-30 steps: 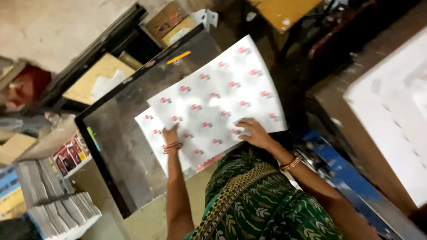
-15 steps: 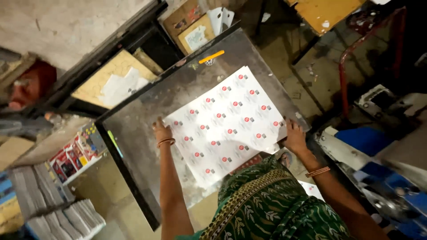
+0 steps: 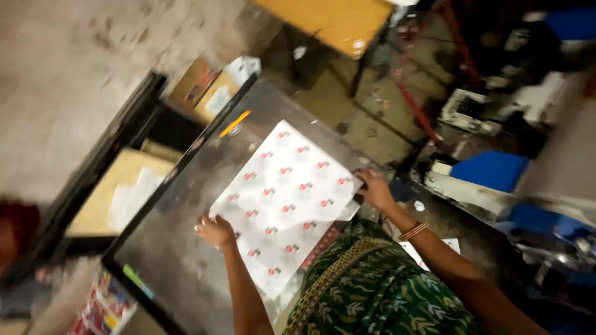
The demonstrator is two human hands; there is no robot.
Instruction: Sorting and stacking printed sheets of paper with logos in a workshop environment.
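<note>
While the printed sheet lies flat between them, both hands' fingers grip its edges.

Large white sheet printed with rows of small red marks, lying flat on a grey metal table. Left hand grips its 8 o'clock edge; right hand holds its 3 o'clock corner. Yellow marker lies at 11 o'clock.

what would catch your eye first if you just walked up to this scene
The big white printed sheet dotted with rows of small red marks, lying on the dark metal table at centre. The left hand rests at its left edge and the right hand at its right corner. Below, the person's green patterned garment fills the foreground.
</note>
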